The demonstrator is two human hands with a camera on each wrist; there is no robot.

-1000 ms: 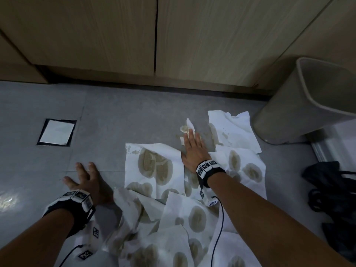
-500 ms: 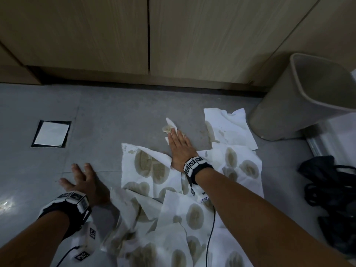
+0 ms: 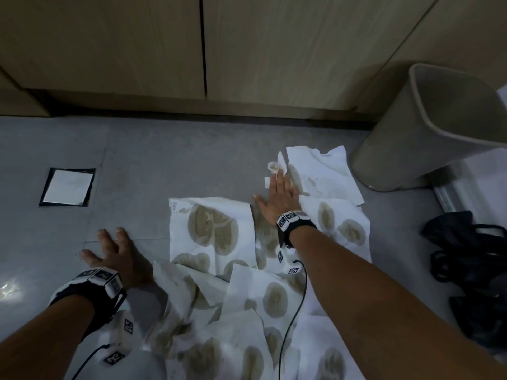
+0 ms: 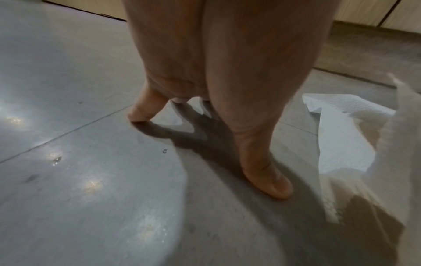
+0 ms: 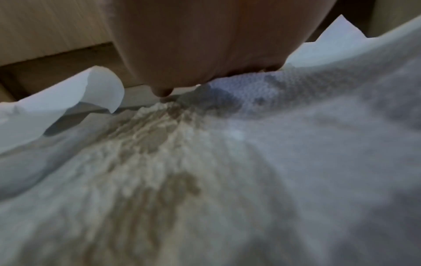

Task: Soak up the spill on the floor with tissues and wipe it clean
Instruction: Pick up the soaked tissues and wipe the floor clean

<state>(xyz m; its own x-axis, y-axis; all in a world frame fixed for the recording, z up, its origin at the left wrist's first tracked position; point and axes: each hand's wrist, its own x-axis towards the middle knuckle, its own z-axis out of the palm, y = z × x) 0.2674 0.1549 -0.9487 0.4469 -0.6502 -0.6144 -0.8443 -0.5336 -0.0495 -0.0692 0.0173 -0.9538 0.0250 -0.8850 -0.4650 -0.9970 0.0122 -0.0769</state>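
Several white tissues (image 3: 216,229) with brown wet stains lie spread over the grey floor (image 3: 164,160) in the head view. My right hand (image 3: 277,193) lies flat with straight fingers, pressing a small stained tissue scrap (image 3: 275,168) and the sheet under it. The right wrist view shows the palm (image 5: 205,45) bearing down on soaked, crinkled tissue (image 5: 159,144). My left hand (image 3: 118,253) rests spread on bare floor left of the tissues, holding nothing. Its fingertips (image 4: 273,187) touch the tile, with a tissue edge (image 4: 341,135) beside them.
A beige waste bin (image 3: 439,133) stands at the right against wooden cabinets (image 3: 247,50). A square floor drain cover (image 3: 67,186) sits at the left. A black bag (image 3: 472,270) lies at the right edge. Small droplets (image 4: 55,160) glint on the tile.
My right hand slid left with the tissue scrap, then back right toward the far sheet. The left hand has stayed planted on the floor.
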